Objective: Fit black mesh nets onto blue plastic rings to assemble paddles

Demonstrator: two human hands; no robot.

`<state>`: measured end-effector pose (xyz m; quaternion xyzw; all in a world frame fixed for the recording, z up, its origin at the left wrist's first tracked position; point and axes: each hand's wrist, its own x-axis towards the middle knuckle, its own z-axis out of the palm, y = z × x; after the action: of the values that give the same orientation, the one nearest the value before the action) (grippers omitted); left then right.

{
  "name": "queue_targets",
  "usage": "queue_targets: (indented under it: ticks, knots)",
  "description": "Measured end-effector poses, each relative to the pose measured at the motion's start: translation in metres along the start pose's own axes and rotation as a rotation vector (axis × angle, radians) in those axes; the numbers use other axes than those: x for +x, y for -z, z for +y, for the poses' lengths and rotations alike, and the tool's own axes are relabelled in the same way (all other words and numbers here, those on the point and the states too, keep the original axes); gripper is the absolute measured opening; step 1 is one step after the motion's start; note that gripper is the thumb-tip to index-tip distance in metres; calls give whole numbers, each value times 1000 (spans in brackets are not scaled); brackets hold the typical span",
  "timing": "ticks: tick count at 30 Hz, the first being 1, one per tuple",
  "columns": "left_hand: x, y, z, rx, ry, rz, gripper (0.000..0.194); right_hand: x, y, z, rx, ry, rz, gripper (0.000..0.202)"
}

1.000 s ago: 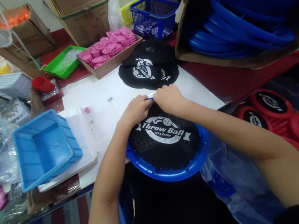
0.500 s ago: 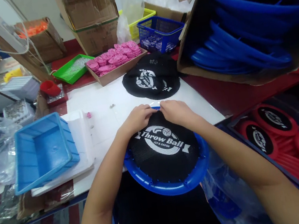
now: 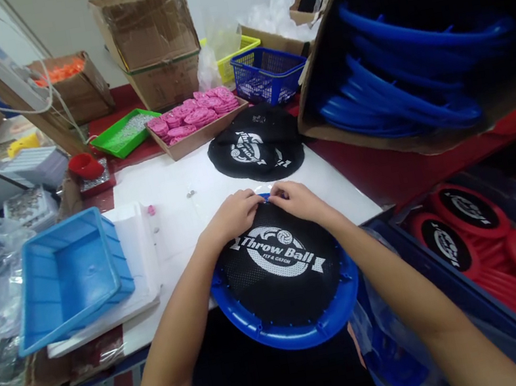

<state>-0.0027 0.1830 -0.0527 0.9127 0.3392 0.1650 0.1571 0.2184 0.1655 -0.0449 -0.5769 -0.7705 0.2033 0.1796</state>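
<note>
Blue ring (image 3: 296,338): Throw Ball mesh (image 3: 276,296) looks fitted nearside
Far rim (image 3: 265,197): likely unfinished
Left hand (image 3: 239,213), right hand (image 3: 298,200): pinching ring, fingertips partly hidden

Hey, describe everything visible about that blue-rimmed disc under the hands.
The blue-rimmed disc is round and faces up, its rim glossy and plastic-looking, its black centre mesh-like with white lettering, "Throw Ball" and "Fly & Catch". Small points dot the rim's inner edge. In view, it overlaps the white surface and the lap. The left hand and right hand pinch its far edge.
</note>
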Motion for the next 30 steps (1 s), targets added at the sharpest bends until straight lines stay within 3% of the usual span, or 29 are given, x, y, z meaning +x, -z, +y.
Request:
queue_targets:
  ticks: [5,9,14,17,22,26,30]
  knots:
    - [-10,22,-10,-75,110,107,26,1,-8,10,200,-22,64,7]
    - [-15,25,-20,31,201,43,25,5,-7,14,315,-29,58,11]
    - [-14,20,-26,-3,217,-27,33,-4,11,25,429,-47,65,24]
    - [-15,22,-32,-167,254,-84,40,-34,18,37,370,-45,165,27]
    - [-17,26,-47,-338,297,-163,42,-110,10,45,143,-89,317,40]
    - [-17,26,-50,-385,305,-161,37,-162,-1,42,173,-234,242,63]
    - [-18,29,-47,-411,311,-152,45,-187,-10,40,382,-379,146,79]
